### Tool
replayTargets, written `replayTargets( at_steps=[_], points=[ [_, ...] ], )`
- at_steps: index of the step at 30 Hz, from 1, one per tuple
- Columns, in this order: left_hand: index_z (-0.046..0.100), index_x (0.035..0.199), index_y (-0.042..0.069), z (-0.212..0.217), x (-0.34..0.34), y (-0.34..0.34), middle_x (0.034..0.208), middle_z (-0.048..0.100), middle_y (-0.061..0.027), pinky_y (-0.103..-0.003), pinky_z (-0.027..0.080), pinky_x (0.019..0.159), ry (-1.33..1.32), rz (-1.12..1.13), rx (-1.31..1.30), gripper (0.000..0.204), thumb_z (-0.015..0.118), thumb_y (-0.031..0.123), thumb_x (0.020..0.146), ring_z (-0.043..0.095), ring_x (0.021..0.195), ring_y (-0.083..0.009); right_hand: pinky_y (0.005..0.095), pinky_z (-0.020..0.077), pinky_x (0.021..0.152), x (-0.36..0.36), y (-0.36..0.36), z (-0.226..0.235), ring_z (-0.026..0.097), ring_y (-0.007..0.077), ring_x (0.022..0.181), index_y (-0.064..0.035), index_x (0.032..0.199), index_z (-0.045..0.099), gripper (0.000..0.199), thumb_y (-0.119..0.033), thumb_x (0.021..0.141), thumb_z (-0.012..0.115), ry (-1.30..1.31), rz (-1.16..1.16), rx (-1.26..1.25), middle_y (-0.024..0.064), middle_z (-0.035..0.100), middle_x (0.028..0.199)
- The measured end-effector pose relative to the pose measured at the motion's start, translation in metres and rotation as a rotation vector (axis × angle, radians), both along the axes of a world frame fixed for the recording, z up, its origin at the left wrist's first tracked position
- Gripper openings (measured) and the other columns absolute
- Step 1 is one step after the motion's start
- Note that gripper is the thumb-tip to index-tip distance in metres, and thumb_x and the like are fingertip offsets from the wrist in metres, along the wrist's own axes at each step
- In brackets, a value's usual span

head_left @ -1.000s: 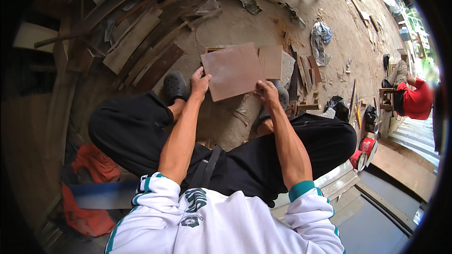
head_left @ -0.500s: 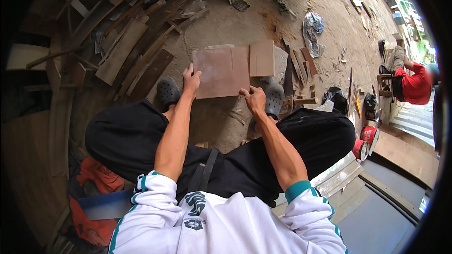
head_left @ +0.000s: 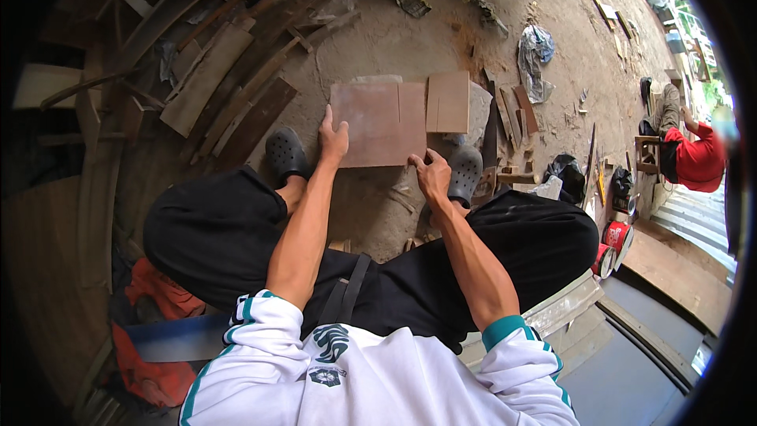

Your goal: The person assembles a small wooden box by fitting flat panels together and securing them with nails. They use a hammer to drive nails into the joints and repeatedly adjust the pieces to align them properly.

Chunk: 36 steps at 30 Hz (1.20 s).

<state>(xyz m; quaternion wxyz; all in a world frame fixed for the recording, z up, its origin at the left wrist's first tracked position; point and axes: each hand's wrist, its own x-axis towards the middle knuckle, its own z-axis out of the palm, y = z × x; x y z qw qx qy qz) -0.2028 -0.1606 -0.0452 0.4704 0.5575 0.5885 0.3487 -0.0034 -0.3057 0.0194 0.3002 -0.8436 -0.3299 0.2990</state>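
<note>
A flat reddish-brown wooden board (head_left: 378, 130) lies between my feet, with a short dark line running in from its far edge. My left hand (head_left: 333, 142) holds its left edge, index finger stretched along the side and thumb over the top. At the near right corner, my right hand (head_left: 431, 174) has thumb and forefinger against the edge, with its other fingers curled. A smaller, lighter wooden piece (head_left: 448, 102) is just right of the board. Whatever lies beneath the board is mostly hidden.
My grey clogs (head_left: 286, 155) flank the board. Stacked planks (head_left: 209, 79) crowd the left side, and wood offcuts (head_left: 512, 114) lie to the right. Crumpled plastic (head_left: 536, 63) is farther out. Red tins (head_left: 617, 237) stand near my right knee. A person in red (head_left: 698, 158) sits far right.
The whole view has shifted slightly, carrying the board and floor things a little rightward in the picture. My left index finger looks straighter; both hands remain at the board's edges.
</note>
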Motion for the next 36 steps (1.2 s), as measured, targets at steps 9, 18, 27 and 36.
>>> replayTargets(
  at_steps=[9,18,27,36],
  points=[
    [0.036,0.142,-0.011,0.005,0.005,0.009,0.133,0.053,-0.0315,-0.037,0.040,0.105,-0.033,-0.011,0.018,0.066,0.056,0.010,0.083,0.053,0.126,-0.0358,0.0417,0.0515,0.077,-0.001,0.001,0.002,0.068,0.0368,0.083,-0.0089,0.106,0.072,0.031,-0.027,0.081,0.071,0.066,-0.043,0.001,0.0215,0.070,0.090],
    [0.043,0.138,-0.011,0.010,0.004,-0.008,0.124,0.060,-0.0301,-0.037,0.046,0.097,0.088,0.116,-0.065,0.061,0.061,0.017,0.086,0.061,0.116,-0.0350,0.0398,0.0511,0.083,0.001,0.005,-0.012,0.067,0.0372,0.095,-0.0080,0.114,0.068,0.038,-0.023,0.080,0.071,0.071,-0.008,0.051,0.0220,0.069,0.102],
    [0.040,0.139,-0.013,0.021,-0.001,-0.015,0.130,0.057,-0.0291,-0.035,0.042,0.101,-0.011,0.063,-0.071,0.063,0.062,0.012,0.085,0.057,0.122,-0.0316,0.0347,0.0507,0.088,0.016,0.008,-0.027,0.068,0.0279,0.103,-0.0043,0.127,0.059,0.045,-0.012,0.083,0.067,0.291,0.081,0.174,0.0183,0.070,0.107],
    [0.032,0.144,-0.012,-0.011,-0.019,-0.006,0.142,0.048,-0.0227,-0.029,0.036,0.105,-0.282,-0.029,-0.150,0.064,0.056,0.004,0.087,0.049,0.129,-0.0237,0.0309,0.0515,0.087,0.020,0.010,-0.023,0.070,0.0213,0.096,0.0003,0.137,0.051,0.054,-0.006,0.085,0.065,0.275,0.142,0.171,0.0159,0.072,0.107]
  ],
)
